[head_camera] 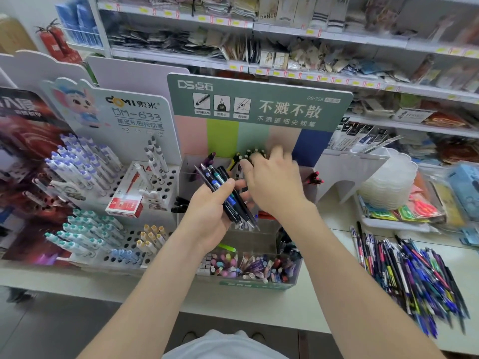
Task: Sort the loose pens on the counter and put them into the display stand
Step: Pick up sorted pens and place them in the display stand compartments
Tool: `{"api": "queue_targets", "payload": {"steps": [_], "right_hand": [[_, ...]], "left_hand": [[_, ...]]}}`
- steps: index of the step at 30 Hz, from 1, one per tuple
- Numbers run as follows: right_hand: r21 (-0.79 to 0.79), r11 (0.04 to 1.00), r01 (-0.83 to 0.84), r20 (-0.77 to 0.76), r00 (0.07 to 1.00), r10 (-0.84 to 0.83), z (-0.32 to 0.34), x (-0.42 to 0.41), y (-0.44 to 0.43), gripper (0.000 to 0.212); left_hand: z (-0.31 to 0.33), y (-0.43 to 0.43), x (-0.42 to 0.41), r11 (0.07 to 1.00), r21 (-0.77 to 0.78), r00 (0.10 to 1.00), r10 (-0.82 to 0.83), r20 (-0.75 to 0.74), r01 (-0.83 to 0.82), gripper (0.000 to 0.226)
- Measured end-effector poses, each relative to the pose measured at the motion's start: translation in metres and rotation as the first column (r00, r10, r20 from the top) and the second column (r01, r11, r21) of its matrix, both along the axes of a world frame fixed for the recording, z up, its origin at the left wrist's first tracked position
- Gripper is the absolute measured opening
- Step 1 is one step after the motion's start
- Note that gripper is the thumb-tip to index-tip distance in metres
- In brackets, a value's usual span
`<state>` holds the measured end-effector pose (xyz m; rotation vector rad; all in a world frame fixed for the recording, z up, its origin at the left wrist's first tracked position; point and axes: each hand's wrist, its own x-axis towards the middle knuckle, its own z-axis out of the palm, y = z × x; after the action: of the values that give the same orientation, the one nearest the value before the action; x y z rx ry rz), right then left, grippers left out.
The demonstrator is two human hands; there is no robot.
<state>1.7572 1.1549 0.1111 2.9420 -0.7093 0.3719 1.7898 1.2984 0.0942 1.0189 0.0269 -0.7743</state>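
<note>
The display stand (259, 99) sits mid-tabletop (246, 301), backboard at the rear, pen compartments stepped down before it. Just left of it stands a second rack (134, 255), with pens upright in its holes and a box (127, 195) lying on it. The loose pens (414, 275) lie heaped on the tabletop to the right, apart from the stand. Shelves (311, 35) run behind. Over the stand, the left hand (207, 216) holds a bundle of pens (228, 193). Beside it, the right hand (272, 182) touches the rear row.

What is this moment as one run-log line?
left hand: grips bundle of dark plastic pens | right hand: over black pens in green-topped display stand | loose multicoloured pen pile: on white counter
</note>
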Motion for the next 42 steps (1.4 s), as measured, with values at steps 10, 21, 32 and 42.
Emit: {"api": "queue_targets", "payload": {"steps": [10,21,32,42], "right_hand": [[0.772,0.58,-0.26,0.284,0.957,0.05,-0.013,-0.074,0.049,0.022],[0.84,0.438,-0.32,0.484,0.807,-0.339,-0.006,-0.093,0.053,0.02],[0.642,0.706,-0.298,0.55,0.821,-0.153,-0.002,-0.064,0.063,0.04],[0.684,0.665,-0.301,0.352,0.934,0.061,-0.026,-0.052,0.076,0.03]], "left_hand": [[-0.012,0.014,0.0,0.996,-0.017,0.995,0.092,-0.038,-0.093,0.015],[-0.007,0.031,-0.009,0.999,0.017,0.976,-0.036,-0.213,0.041,0.03],[-0.01,0.033,-0.023,0.986,0.031,0.958,-0.151,-0.244,0.163,0.04],[-0.001,0.043,-0.029,0.996,0.013,0.98,-0.089,-0.179,0.093,0.041]]}}
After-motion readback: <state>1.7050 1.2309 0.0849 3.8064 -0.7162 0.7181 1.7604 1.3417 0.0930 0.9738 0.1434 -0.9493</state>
